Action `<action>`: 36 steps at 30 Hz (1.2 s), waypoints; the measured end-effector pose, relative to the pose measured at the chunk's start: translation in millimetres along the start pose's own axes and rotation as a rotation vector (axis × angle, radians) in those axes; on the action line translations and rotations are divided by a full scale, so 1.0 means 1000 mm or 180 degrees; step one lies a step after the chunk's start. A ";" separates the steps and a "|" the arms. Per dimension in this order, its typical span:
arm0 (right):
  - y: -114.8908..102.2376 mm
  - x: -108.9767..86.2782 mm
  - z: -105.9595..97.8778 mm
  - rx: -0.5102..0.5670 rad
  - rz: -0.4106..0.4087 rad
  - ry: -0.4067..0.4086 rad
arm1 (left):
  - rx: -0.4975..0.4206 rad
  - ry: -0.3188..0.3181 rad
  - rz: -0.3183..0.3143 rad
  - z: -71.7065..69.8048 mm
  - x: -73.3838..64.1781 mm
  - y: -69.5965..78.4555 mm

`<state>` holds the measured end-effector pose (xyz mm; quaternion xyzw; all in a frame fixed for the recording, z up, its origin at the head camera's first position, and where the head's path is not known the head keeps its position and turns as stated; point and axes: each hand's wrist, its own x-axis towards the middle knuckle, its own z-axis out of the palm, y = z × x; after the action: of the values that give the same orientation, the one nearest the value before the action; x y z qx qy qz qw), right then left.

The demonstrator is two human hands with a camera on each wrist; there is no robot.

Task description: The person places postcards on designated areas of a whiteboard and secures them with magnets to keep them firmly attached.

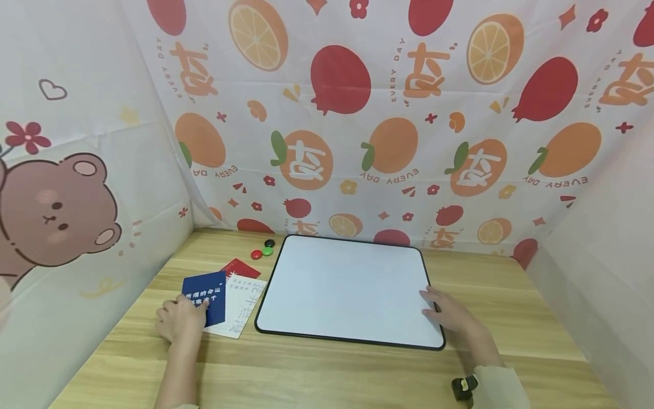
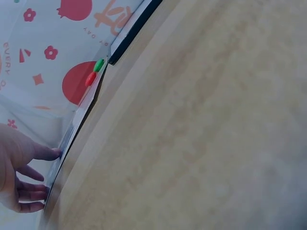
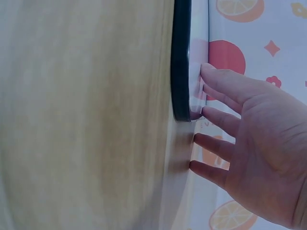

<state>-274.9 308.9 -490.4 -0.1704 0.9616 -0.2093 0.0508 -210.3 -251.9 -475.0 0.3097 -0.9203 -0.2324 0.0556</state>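
Observation:
My left hand [image 1: 181, 318] rests at the lower left of a dark blue card [image 1: 217, 295] with white writing, its thumb on the card and fingers at the left side. Beneath this card lie a white card [image 1: 240, 307] with grey writing and a red card [image 1: 242, 268], both partly hidden. In the left wrist view, the thumb and fingertips reach the edge of the cards, spread apart. My right hand [image 1: 449, 309] touches the right edge of a white board [image 1: 347, 289] with a black frame. In the right wrist view its fingers are extended, with some tips over the board's corner.
Red [image 1: 256, 254], green [image 1: 267, 251] and black [image 1: 269, 243] round pieces lie behind the cards, left of the board. A small black object [image 1: 464, 387] is at my right sleeve. Printed cloth [image 1: 378, 187] hangs behind the wooden table [image 1: 327, 375] and along both sides.

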 end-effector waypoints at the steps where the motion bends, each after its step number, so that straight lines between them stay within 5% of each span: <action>1: 0.000 0.000 0.000 -0.0004 -0.0022 0.0006 | -0.0016 0.0007 -0.0001 0.000 0.000 0.000; 16: -0.006 -0.004 0.000 0.0130 0.0150 0.0011 | -0.0551 0.0222 -0.0138 -0.003 0.002 -0.002; 26: -0.004 -0.001 -0.001 0.0192 0.0185 -0.0049 | -0.1357 0.0116 -0.0076 -0.008 0.007 -0.009; 36: -0.005 -0.003 -0.003 0.0248 0.0216 -0.0125 | -0.2277 -0.0122 -0.0457 -0.010 0.005 -0.013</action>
<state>-271.2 307.1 -485.6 -0.1396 0.9567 -0.2413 0.0834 -204.1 -268.0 -472.5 0.3302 -0.7576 -0.5486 0.1267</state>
